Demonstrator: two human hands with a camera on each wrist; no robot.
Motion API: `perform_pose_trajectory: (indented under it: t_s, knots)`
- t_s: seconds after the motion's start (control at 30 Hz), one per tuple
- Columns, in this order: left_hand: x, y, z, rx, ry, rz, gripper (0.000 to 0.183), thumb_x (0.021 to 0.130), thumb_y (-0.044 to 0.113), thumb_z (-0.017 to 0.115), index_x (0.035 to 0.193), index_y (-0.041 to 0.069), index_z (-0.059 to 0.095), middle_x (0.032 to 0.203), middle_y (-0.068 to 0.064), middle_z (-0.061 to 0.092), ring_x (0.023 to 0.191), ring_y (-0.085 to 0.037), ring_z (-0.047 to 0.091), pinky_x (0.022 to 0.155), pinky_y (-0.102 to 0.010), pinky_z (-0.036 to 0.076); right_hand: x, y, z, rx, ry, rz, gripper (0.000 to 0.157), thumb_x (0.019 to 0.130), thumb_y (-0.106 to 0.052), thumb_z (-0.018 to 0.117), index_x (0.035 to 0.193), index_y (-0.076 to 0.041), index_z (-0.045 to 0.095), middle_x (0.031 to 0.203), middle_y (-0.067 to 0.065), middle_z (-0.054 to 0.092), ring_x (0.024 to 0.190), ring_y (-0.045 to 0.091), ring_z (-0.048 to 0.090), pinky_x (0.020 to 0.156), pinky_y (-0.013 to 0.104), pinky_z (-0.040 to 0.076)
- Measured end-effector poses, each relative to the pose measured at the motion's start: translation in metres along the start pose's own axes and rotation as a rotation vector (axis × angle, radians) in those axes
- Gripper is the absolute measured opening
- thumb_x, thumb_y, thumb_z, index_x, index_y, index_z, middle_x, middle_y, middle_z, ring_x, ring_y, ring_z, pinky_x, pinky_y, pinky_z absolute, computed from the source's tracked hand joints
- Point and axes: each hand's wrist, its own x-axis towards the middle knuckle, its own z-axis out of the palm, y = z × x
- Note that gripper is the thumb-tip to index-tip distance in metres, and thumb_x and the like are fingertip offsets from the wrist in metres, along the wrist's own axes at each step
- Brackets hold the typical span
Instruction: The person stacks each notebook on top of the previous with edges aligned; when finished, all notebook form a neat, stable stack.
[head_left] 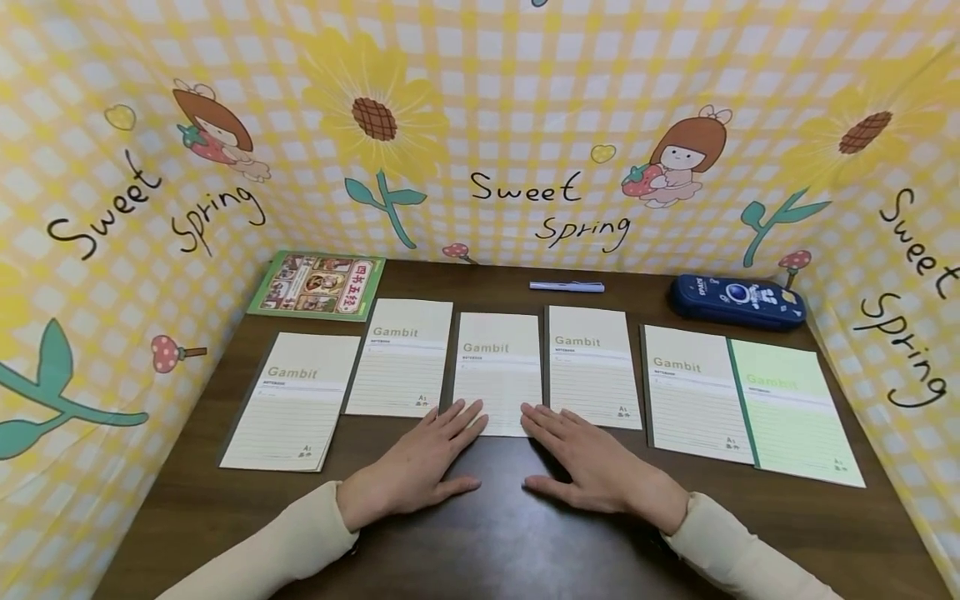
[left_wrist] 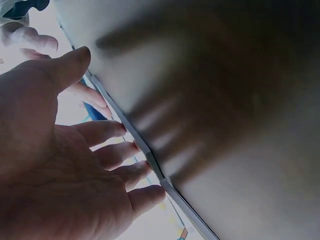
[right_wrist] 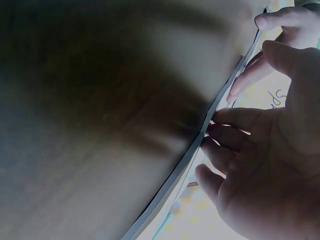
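Observation:
A cream Gambit notebook (head_left: 497, 392) lies flat at the middle of a row on the dark table. My left hand (head_left: 420, 462) rests with straight fingers on its lower left corner, close to the notebook (head_left: 405, 375) left of it. With fingers extended, my right hand (head_left: 588, 467) touches the lower right corner, near the notebook (head_left: 594, 367) on that side. Both thumbs stand apart from the fingers, over the tabletop. In the left wrist view, the left palm (left_wrist: 60, 170) and fingertips meet the notebooks' edges; the right wrist view has the right palm (right_wrist: 270, 160) likewise.
Another cream notebook (head_left: 288, 408) lies far left. To the right, a cream notebook (head_left: 697, 400) adjoins a green one (head_left: 798, 417). Behind the row are a green picture book (head_left: 318, 286), a lilac pen (head_left: 566, 287) and a navy pencil case (head_left: 738, 302). Checked cloth walls (head_left: 480, 125) enclose the table.

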Motion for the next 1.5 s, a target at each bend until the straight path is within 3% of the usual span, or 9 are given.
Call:
perform_pose_trajectory:
  t_s: [0.43,0.57,0.67,0.73,0.83,0.97,1.1,1.27,1.5]
  knots:
    - [-0.014,0.007,0.004,-0.105,0.038,0.006,0.076,0.103,0.048,0.062,0.164,0.012,0.034,0.173,-0.012,0.027,0.16,-0.037,0.025,0.126,-0.06,0.032,-0.011,-0.008,0.0,0.048,0.0,-0.023,0.078,0.105,-0.064,0.045,0.165,-0.014,0.033,0.174,0.004,0.028,0.158,0.025,0.034,0.124,0.048,0.04]
    - [-0.014,0.004,0.003,-0.215,0.162,-0.026,0.071,0.102,0.045,0.066,0.161,0.014,0.041,0.165,-0.012,0.043,0.154,-0.032,0.041,0.123,-0.053,0.04,-0.01,-0.008,-0.001,0.165,0.047,0.01,0.07,0.105,-0.053,0.055,0.162,-0.014,0.04,0.171,0.005,0.034,0.154,0.025,0.041,0.121,0.048,0.043]
    - [-0.015,0.002,0.001,-0.311,0.303,-0.075,0.064,0.101,0.04,0.069,0.154,0.012,0.05,0.15,-0.01,0.06,0.138,-0.026,0.059,0.113,-0.046,0.051,-0.009,-0.008,-0.001,0.279,0.154,0.025,0.064,0.103,-0.04,0.066,0.156,-0.01,0.048,0.163,0.009,0.047,0.148,0.026,0.05,0.117,0.049,0.048]
    - [-0.016,0.001,-0.001,-0.41,0.383,-0.126,0.055,0.1,0.035,0.072,0.147,0.008,0.058,0.137,-0.01,0.067,0.124,-0.024,0.067,0.105,-0.041,0.057,-0.01,-0.009,-0.003,0.386,0.216,0.049,0.058,0.101,-0.03,0.07,0.152,-0.007,0.052,0.154,0.012,0.056,0.141,0.027,0.057,0.112,0.047,0.052]
    - [-0.019,-0.001,-0.004,-0.579,0.435,-0.235,0.042,0.1,0.029,0.072,0.134,0.005,0.066,0.118,-0.009,0.072,0.105,-0.019,0.072,0.09,-0.03,0.062,-0.01,-0.009,-0.005,0.548,0.282,0.118,0.048,0.1,-0.02,0.073,0.143,-0.005,0.059,0.14,0.014,0.066,0.123,0.029,0.068,0.099,0.039,0.061]
    - [-0.022,-0.005,-0.009,-0.724,0.38,-0.413,0.035,0.102,0.034,0.068,0.126,0.009,0.07,0.109,-0.004,0.076,0.098,-0.015,0.075,0.085,-0.027,0.061,-0.012,-0.007,-0.009,0.698,0.288,0.271,0.037,0.099,-0.015,0.072,0.133,-0.003,0.065,0.125,0.014,0.074,0.105,0.025,0.075,0.086,0.027,0.062]
    - [-0.027,-0.01,-0.016,-0.949,0.301,-0.522,0.043,0.106,0.035,0.062,0.133,0.002,0.066,0.12,-0.015,0.075,0.109,-0.022,0.075,0.093,-0.035,0.062,-0.012,-0.005,-0.012,0.838,0.229,0.369,0.035,0.101,-0.018,0.07,0.131,0.0,0.066,0.117,0.015,0.076,0.1,0.021,0.076,0.083,0.024,0.061]
    - [-0.029,-0.011,-0.019,-1.249,0.258,-0.557,0.051,0.11,0.031,0.053,0.144,-0.008,0.053,0.141,-0.028,0.063,0.129,-0.035,0.066,0.106,-0.041,0.057,-0.012,-0.004,-0.011,1.155,0.149,0.457,0.045,0.104,-0.017,0.063,0.14,0.01,0.056,0.126,0.026,0.072,0.11,0.026,0.075,0.093,0.031,0.062]
    - [-0.032,-0.009,-0.018,-1.364,0.235,-0.581,0.056,0.111,0.032,0.05,0.151,-0.008,0.046,0.148,-0.03,0.056,0.137,-0.037,0.061,0.11,-0.041,0.054,-0.01,-0.005,-0.007,1.375,0.131,0.514,0.048,0.105,-0.011,0.058,0.144,0.016,0.049,0.131,0.029,0.069,0.113,0.021,0.075,0.1,0.034,0.06]
